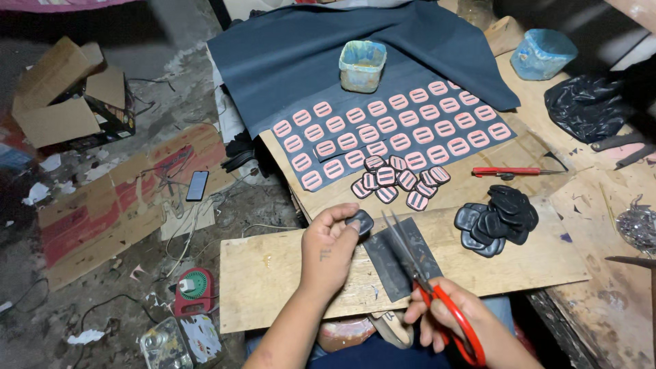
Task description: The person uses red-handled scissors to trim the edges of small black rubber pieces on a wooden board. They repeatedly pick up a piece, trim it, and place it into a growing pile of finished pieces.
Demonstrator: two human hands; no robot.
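Observation:
My left hand [329,247] pinches a small dark rounded patch [360,221] between thumb and fingers, just above a wooden board [273,273]. My right hand [447,321] grips red-handled scissors [417,270], whose blades point up and left toward the patch. A dark strip of material [383,263] lies on the board under the blades. To the right sits a pile of black cut patches [499,219]. Beyond it, pink-striped patches [400,181] are heaped, and rows of the same pink pieces [396,130] lie on a dark blue sheet [307,55].
A stained plastic tub [362,65] stands on the blue sheet. A red-handled tool [512,171] lies right of the heap. A blue container [543,53] and black bag [588,102] are at far right. Cardboard boxes [68,96], a phone [197,185] and cables litter the floor at left.

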